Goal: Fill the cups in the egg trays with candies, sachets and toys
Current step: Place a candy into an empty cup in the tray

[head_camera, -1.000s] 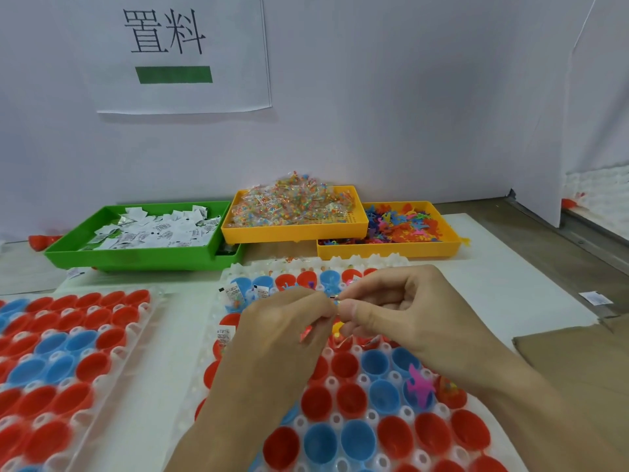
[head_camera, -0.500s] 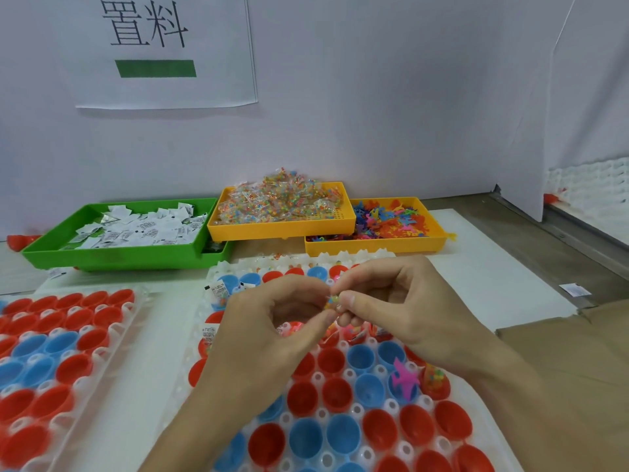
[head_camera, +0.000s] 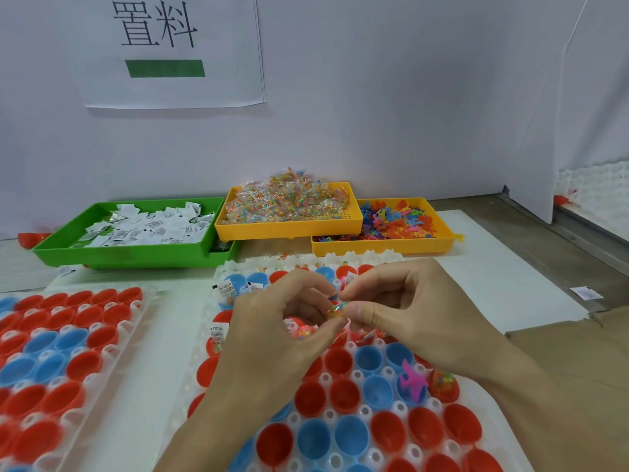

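Both hands meet above the middle egg tray of red and blue cups. My left hand and my right hand pinch one small candy packet between their fingertips. Sachets lie in the tray's far-left cups. A pink toy sits in a blue cup at the right, beside a red cup holding candy. A second egg tray of bare cups lies to the left.
At the back stand a green bin of white sachets, a yellow bin of candy packets and a yellow bin of coloured toys. Cardboard lies at the right; a loose sachet rests on the white mat.
The hands stay together on the candy packet, fingers shifting slightly. The view has tilted a little, so the bins and trays sit a bit differently in frame.
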